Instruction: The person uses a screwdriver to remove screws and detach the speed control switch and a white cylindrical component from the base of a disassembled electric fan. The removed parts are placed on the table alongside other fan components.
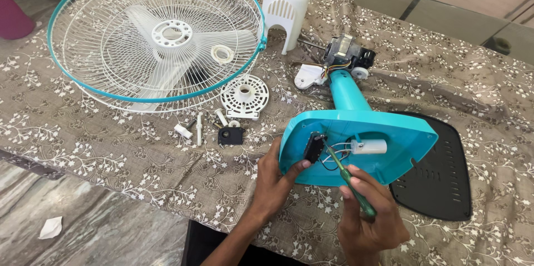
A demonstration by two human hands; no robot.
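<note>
Right hand (370,224) nearest the lens: fingers wrapped tight round a green-handled screwdriver (351,185), shaft angled up-left, tip inside the open underside of the turquoise plastic fan base (389,127). Base tipped on edge on the cloth-covered counter (83,132). Left hand (275,180) cups the base's left rim, thumb pressed beside a black switch block (313,147) set in the underside. White cylindrical capacitor (370,146) with thin wires sits in the same cavity, right of the screwdriver tip. Black vented bottom plate (439,177) lies flat just right of the base. Bare motor (347,54) sits behind the base atop its neck. White wire fan guard with turquoise rim (156,32) lies well left of the base; small white and black loose parts (222,129) between guard and base.
</note>
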